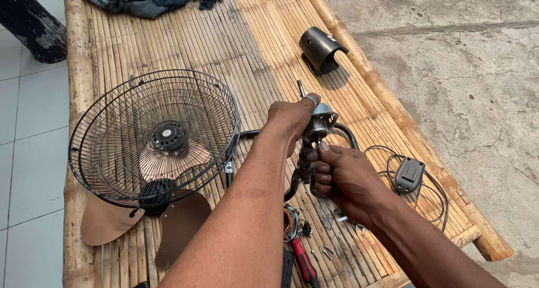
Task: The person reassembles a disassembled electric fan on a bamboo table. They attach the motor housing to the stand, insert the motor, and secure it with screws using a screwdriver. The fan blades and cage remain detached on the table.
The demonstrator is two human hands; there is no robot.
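Now both my hands grip the fan motor (318, 125).
Left hand (292, 117) fingers clamp its top; right hand (342, 176) fingers close around its lower part, above the desk (236, 46).

One head-worn view — steeply down and close over a bamboo bench (168, 46), concrete floor (477, 86) at its right.
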